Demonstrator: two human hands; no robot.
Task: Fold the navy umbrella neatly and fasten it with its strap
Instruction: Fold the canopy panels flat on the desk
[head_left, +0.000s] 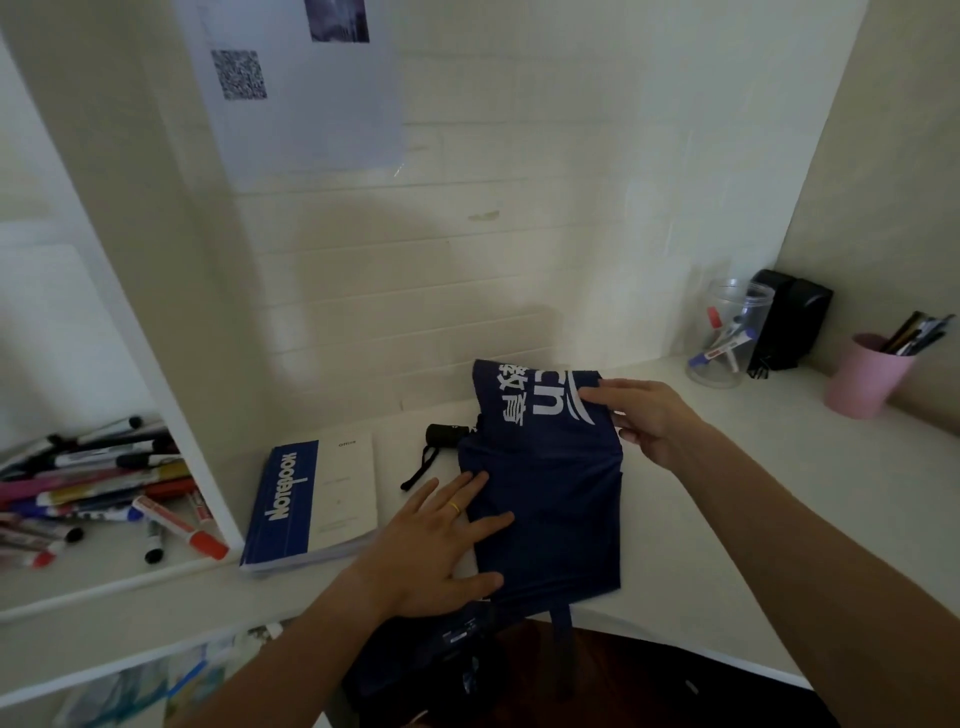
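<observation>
Navy umbrella on the white desk, just right of the notebook; long axis running from the black handle at the far left toward the near edge, where loose cloth spills over the front. Handle loop trailing on the desk beside the handle. Printed panel of the canopy standing up at the far side, not yet laid flat.

Left hand flat and spread, palm down on the near-left part of the cloth, fingers apart, pressing rather than gripping; nothing clasped in it. Right hand at the far-right edge of the canopy, fingers laid over the top of the printed panel with the thumb beneath, apparently pinching that edge of fabric.

Strap, seemingly the dark band hanging off the front edge, nearer the left hand. Probably mid-fold: panels being smoothed and lapped, wrapping and fastening not yet done. Next move likely turning on drawing the right-hand panel across toward the pinned left side.
</observation>
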